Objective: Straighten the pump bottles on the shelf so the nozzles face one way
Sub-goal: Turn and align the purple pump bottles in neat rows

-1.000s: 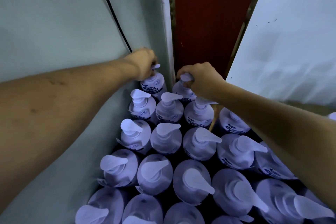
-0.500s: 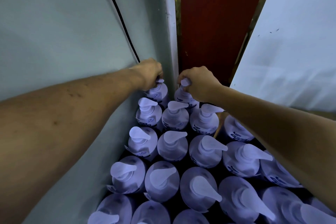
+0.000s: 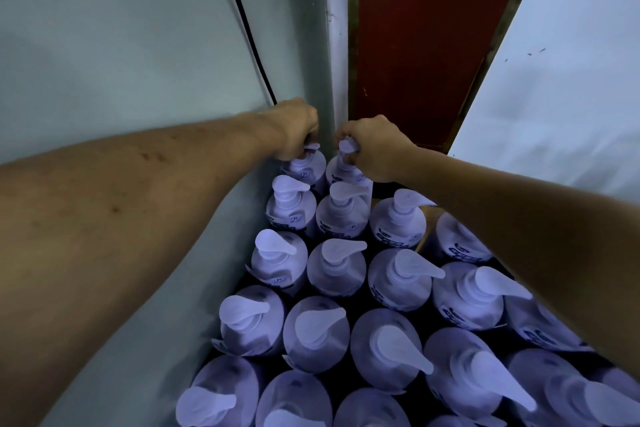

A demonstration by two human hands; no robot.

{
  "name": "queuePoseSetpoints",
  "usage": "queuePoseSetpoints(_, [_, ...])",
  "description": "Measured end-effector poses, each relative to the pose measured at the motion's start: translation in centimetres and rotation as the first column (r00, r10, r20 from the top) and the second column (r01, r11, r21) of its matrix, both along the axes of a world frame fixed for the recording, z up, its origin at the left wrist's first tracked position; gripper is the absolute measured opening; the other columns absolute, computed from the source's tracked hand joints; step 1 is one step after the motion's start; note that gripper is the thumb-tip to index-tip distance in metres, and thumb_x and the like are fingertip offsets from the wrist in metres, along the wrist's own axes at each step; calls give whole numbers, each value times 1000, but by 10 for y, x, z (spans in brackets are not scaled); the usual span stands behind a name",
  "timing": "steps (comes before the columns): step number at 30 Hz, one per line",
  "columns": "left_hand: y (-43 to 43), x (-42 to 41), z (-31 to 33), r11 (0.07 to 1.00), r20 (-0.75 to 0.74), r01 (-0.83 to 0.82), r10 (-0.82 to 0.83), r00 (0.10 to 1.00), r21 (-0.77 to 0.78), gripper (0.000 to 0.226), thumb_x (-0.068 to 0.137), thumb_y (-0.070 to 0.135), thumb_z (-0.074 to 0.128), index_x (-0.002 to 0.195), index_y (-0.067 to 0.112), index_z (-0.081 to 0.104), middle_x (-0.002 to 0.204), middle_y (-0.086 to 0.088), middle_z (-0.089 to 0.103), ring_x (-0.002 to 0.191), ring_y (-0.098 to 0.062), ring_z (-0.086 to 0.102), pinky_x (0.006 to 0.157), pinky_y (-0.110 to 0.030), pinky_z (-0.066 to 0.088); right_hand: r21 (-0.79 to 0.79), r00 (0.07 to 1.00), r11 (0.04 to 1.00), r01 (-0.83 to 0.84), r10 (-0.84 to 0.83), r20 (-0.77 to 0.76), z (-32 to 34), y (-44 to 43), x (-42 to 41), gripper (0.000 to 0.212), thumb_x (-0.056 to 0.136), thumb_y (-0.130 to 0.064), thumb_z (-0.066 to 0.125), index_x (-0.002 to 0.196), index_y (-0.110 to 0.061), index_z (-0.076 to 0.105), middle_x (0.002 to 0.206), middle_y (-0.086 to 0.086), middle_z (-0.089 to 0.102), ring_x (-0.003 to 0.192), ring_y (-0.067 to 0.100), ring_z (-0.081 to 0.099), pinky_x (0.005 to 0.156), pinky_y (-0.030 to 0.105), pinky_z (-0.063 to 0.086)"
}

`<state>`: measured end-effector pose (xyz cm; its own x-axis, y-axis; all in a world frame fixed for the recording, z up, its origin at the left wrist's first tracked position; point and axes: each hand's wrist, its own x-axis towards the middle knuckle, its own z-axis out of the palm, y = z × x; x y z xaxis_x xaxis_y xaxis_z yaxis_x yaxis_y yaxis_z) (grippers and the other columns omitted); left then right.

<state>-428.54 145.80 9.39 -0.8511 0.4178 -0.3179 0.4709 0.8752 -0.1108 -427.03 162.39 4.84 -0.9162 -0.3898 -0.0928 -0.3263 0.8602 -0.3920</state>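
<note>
Several lilac pump bottles stand packed in rows on the shelf, most nozzles pointing right. At the far back, my left hand (image 3: 297, 130) grips the pump head of the back-left bottle (image 3: 306, 170), whose nozzle tip pokes out to the right of my fingers. My right hand (image 3: 372, 147) grips the pump head of the bottle beside it (image 3: 341, 173); that nozzle tip shows at the left of my fist. Both hands hide most of the two pump heads.
A pale grey wall (image 3: 121, 45) with a black cable (image 3: 242, 17) closes the left side right against the bottles. A dark red panel (image 3: 415, 28) stands behind, and a white sloping surface (image 3: 571, 62) lies to the right.
The view has dropped and shifted, so the hands sit lower in frame. Both hands stay on the same two back bottles' pump heads, and the right bottle's nozzle tip now shows more clearly.
</note>
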Motion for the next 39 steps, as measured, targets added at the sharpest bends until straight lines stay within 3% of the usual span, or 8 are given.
queuePoseSetpoints(5, [1, 0, 1, 1000, -3, 18, -18, 1000, -14, 12, 82, 17, 67, 88, 7, 70, 83, -12, 66, 83, -30, 61, 69, -32, 46, -37, 1000, 999, 2, -1, 30, -1, 4, 4, 34, 88, -16, 61, 122, -21, 56, 116, 9, 62, 103, 30, 59, 81, 37, 53])
queuePoseSetpoints(10, [0, 0, -2, 999, -50, 39, -39, 998, -2, 12, 84, 13, 61, 90, 7, 69, 87, -14, 68, 85, -29, 59, 69, -29, 43, -438, 940, 859, 265, -129, 315, 5, 18, 13, 64, 85, -24, 70, 142, -25, 41, 132, 6, 55, 109, 26, 61, 92, 32, 52])
queuePoseSetpoints(19, [0, 8, -11, 999, -95, 0, 4, 995, 38, 22, 82, 10, 57, 100, 11, 69, 95, -13, 69, 93, -31, 61, 74, -26, 43, -584, 899, 692, 425, -245, 364, 46, 130, 46, 19, 96, -18, 57, 111, -10, 66, 103, 11, 71, 75, 24, 65, 71, 33, 56])
queuePoseSetpoints(23, [2, 12, -13, 991, -115, -55, 69, 991, 125, 27, 86, 9, 56, 106, 17, 70, 101, -12, 70, 96, -31, 61, 77, -26, 44, -92, 916, 926, 367, -343, 210, 54, 224, 91, 13, 94, -33, 57, 97, -30, 69, 99, -7, 72, 84, 19, 67, 77, 32, 51])
queuePoseSetpoints(26, [7, 12, -13, 976, -67, -143, 156, 985, 167, 34, 85, 7, 56, 114, 20, 66, 109, -9, 69, 100, -29, 60, 81, -27, 46, 280, 904, 910, 304, -369, 216, 61, 272, 122, 24, 80, -62, 55, 90, -43, 65, 99, -21, 68, 84, 4, 63, 76, 26, 40])
queuePoseSetpoints(30, [30, 16, -9, 934, 22, -151, 152, 988, 325, 53, 81, 5, 59, 127, 30, 56, 104, 4, 68, 89, -18, 62, 72, -23, 47, 474, 866, 870, 135, -337, 371, 61, 305, 145, 42, 64, -75, 61, 99, -53, 59, 95, -28, 61, 71, -10, 58, 74, 22, 39])
queuePoseSetpoints(35, [59, 28, -16, 901, -64, 86, -65, 996, 424, 39, 77, 9, 64, 107, 33, 70, 87, 8, 71, 66, -4, 55, 63, -18, 39, 624, 945, 734, 266, -326, -20, 56, 328, 146, 49, 71, -45, 76, 117, -37, 61, 108, -4, 64, 102, 23, 57, 83, 33, 47])
queuePoseSetpoints(39, [55, 28, -28, 891, -165, 127, -60, 984, 435, 30, 81, 15, 64, 107, 27, 70, 105, -4, 72, 89, -24, 64, 77, -28, 45, 681, 893, 677, 280, -444, 74, 55, 338, 151, 39, 72, -36, 77, 109, -34, 65, 106, 2, 69, 99, 26, 59, 83, 34, 49])
